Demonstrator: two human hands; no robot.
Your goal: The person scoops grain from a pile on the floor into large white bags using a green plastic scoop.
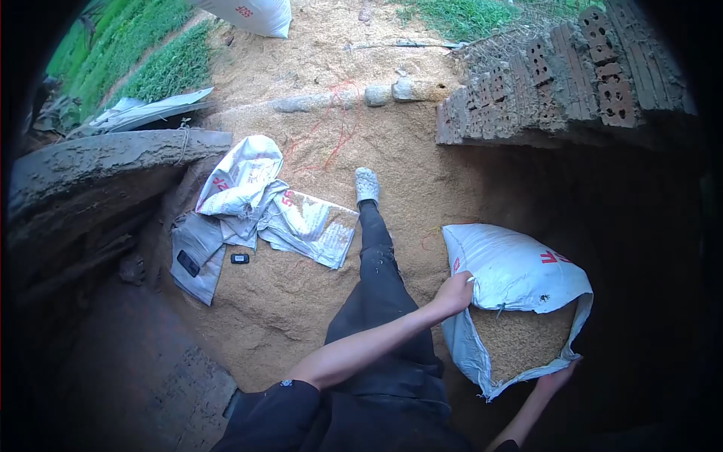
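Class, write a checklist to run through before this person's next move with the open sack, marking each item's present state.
1. Grip of left hand closed on the sack rim: ok.
2. Grip of right hand on the lower rim: cannot tell, fingers half hidden.
3. Sack mouth open, grain visible inside: ok.
4. Firm footing for the shoe: not ok, it rests on loose grain.
5. Small black object lies apart from the sack: ok.

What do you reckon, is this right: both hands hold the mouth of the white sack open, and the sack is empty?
One thing is wrong. In the head view the left hand and the right hand hold the mouth of the white sack open, but it is not empty: tan grain-like fill lies inside.
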